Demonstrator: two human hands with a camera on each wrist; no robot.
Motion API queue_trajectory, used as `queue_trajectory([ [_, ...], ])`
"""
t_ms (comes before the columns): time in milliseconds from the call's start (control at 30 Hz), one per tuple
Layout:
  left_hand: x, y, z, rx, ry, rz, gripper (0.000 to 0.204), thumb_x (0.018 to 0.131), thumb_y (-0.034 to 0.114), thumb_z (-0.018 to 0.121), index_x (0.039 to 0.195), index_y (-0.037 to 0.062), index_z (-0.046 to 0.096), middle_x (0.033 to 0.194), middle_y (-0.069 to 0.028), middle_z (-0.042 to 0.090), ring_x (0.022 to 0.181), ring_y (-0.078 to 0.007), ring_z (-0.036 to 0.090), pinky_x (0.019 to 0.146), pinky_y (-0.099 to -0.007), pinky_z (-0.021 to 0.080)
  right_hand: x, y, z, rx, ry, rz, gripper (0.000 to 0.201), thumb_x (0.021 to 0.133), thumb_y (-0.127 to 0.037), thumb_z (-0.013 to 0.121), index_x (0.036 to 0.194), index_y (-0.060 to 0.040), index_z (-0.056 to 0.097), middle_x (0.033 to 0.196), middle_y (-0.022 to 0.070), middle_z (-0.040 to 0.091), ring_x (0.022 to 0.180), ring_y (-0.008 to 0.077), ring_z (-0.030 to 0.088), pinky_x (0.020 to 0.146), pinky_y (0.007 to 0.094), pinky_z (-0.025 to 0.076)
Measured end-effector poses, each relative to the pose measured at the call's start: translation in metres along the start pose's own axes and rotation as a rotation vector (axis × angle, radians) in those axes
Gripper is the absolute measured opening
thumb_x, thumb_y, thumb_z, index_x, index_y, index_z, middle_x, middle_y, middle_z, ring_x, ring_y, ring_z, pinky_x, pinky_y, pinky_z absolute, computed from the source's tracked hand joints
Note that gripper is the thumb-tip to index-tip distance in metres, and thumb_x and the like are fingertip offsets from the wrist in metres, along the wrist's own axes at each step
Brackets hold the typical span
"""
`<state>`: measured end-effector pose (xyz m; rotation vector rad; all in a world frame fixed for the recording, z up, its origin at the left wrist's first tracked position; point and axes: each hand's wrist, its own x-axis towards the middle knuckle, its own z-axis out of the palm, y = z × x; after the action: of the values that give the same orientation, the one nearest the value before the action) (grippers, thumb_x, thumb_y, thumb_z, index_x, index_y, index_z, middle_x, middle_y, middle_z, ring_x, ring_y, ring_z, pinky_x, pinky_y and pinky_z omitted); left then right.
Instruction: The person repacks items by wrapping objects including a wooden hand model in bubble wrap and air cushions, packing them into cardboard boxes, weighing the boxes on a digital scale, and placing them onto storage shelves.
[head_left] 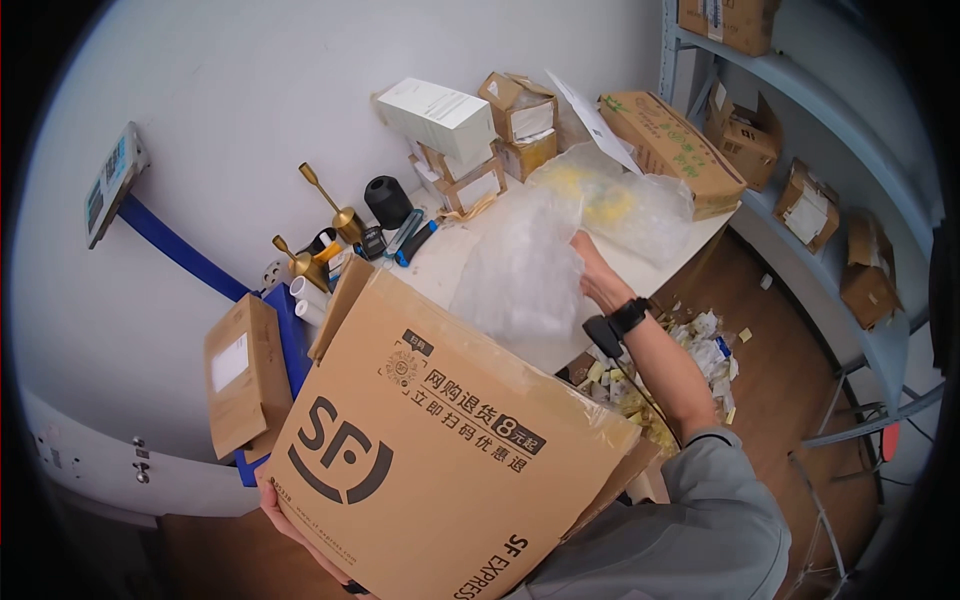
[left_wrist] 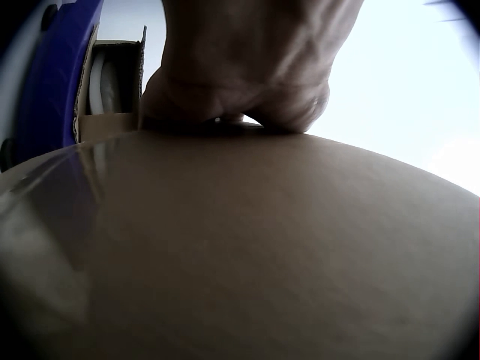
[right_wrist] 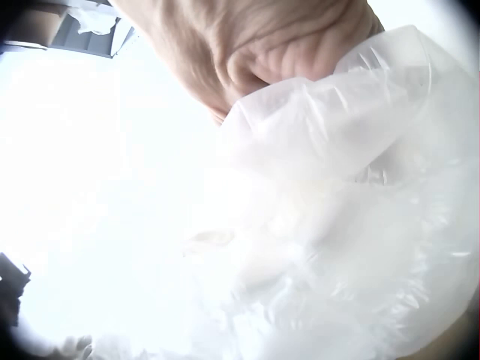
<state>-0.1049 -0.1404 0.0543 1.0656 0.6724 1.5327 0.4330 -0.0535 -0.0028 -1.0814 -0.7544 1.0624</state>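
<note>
A large cardboard box (head_left: 440, 440) printed with SF lettering stands tilted in front of the person's body. My left hand (head_left: 300, 530) holds it at its lower left edge; in the left wrist view this hand (left_wrist: 247, 75) bends over the edge of the cardboard, its fingertips hidden. Over the white table, my right hand (head_left: 597, 272) grips clear plastic air-cushion wrap (head_left: 525, 265) by one end. The crumpled wrap (right_wrist: 337, 202) fills much of the right wrist view below the right hand (right_wrist: 262, 45), and hides the fingertips. Part of the wrap hangs behind the box's upper edge.
More clear wrap (head_left: 640, 205) with yellow bits lies on the table (head_left: 675, 262) beside a long carton (head_left: 670, 150). Smaller boxes and a utility knife (head_left: 415, 243) are further left. Packing scraps (head_left: 710, 350) heap on the floor near shelves (head_left: 800, 85). A blue scale (head_left: 180, 250) stands left.
</note>
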Motion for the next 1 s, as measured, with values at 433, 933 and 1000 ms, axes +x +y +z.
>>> queue_trajectory([
  [433, 0.008, -0.004, -0.001, 0.092, 0.080, 0.036, 0.029, 0.103, 0.030, 0.045, 0.118, 0.0083, 0.057, 0.111, -0.0050, 0.065, 0.105, -0.0158, 0.063, 0.094, -0.0320, 0.049, 0.162, 0.006, -0.028, -1.154, 0.297, 0.136, 0.061, 0.080, -0.040, 0.072, 0.125, 0.0019, 0.068, 0.124, 0.0264, 0.069, 0.119, 0.0377, 0.066, 0.100, 0.0428, 0.051],
  [933, 0.002, -0.009, 0.014, 0.050, 0.226, -0.051, 0.030, 0.101, 0.034, 0.047, 0.112, 0.0075, 0.057, 0.110, -0.0068, 0.065, 0.102, -0.0185, 0.064, 0.092, -0.0344, 0.051, -0.061, -0.084, 0.055, -0.773, -0.452, -0.375, 0.014, 0.097, -0.014, 0.065, 0.105, -0.0030, 0.070, 0.102, 0.0051, 0.073, 0.096, 0.0148, 0.067, 0.080, 0.0326, 0.054],
  [1000, 0.007, -0.003, 0.032, 0.107, 0.157, 0.011, 0.034, 0.098, 0.033, 0.046, 0.109, 0.0036, 0.059, 0.103, -0.0078, 0.065, 0.097, -0.0165, 0.062, 0.091, -0.0326, 0.048, -0.090, -0.052, 0.069, -0.613, -0.826, -0.326, 0.027, 0.099, -0.022, 0.064, 0.115, -0.0018, 0.069, 0.110, 0.0088, 0.075, 0.094, 0.0154, 0.068, 0.080, 0.0317, 0.056],
])
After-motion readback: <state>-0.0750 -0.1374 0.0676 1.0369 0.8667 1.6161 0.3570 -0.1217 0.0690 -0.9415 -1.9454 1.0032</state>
